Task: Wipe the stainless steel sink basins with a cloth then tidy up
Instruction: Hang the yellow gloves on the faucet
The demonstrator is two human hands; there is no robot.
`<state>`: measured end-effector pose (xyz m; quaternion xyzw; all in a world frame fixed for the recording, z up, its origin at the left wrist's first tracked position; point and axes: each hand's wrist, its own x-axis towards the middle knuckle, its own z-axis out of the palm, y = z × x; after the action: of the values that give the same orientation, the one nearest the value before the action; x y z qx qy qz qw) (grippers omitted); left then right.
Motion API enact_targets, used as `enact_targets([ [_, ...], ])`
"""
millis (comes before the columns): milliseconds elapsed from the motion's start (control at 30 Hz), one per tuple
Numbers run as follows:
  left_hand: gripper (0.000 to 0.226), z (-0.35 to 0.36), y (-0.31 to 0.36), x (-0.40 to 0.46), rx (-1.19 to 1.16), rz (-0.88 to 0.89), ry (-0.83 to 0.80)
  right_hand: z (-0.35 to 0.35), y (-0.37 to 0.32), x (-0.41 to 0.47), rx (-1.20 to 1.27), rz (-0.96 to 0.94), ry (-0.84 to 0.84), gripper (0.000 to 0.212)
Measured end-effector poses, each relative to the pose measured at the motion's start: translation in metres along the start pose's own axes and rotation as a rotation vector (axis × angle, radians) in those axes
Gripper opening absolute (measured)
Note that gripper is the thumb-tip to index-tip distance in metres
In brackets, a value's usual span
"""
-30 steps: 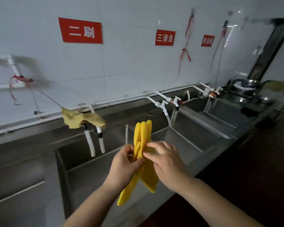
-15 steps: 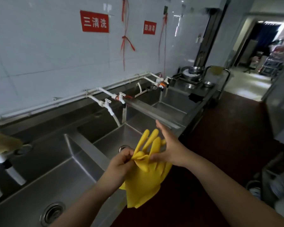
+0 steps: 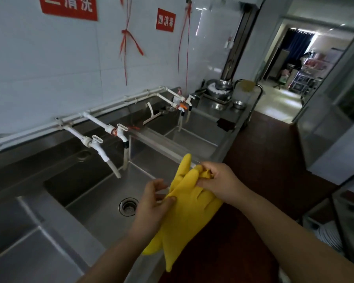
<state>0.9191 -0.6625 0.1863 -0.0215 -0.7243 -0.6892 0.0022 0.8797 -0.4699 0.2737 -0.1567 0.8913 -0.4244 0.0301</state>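
Observation:
Yellow rubber gloves hang between both my hands above the front rim of a stainless steel sink basin. My left hand pinches the gloves' left edge with thumb and fingers. My right hand grips the glove fingers near the top. A round drain shows in the basin floor below my left hand. A second basin lies farther right along the same counter.
White taps and pipes run along the tiled wall behind the basins. Metal bowls stand at the counter's far end, with a dark cloth on the rim. Dark red floor leads right to a doorway.
My view has swung right along the sinks. The right hand, open half a second ago, now grips the glove fingers; the left hand has shifted to the gloves' left edge.

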Motion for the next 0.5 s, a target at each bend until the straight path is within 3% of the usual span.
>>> enact_targets([
  [100,0.053,0.016,-0.009,0.024,0.208,0.155,0.171,-0.025,0.007,0.022,-0.15,-0.05,0.03,0.012],
  [167,0.051,0.029,-0.015,0.04,0.322,0.291,0.122,-0.046,0.011,0.034,-0.237,-0.068,0.022,0.01],
  [300,0.052,0.066,-0.021,0.072,0.275,0.28,0.004,-0.092,0.026,0.055,-0.279,-0.1,-0.02,0.03],
  [500,0.054,0.146,-0.02,0.135,0.554,0.371,-0.087,-0.171,0.075,0.077,-0.239,-0.135,-0.028,0.022],
])
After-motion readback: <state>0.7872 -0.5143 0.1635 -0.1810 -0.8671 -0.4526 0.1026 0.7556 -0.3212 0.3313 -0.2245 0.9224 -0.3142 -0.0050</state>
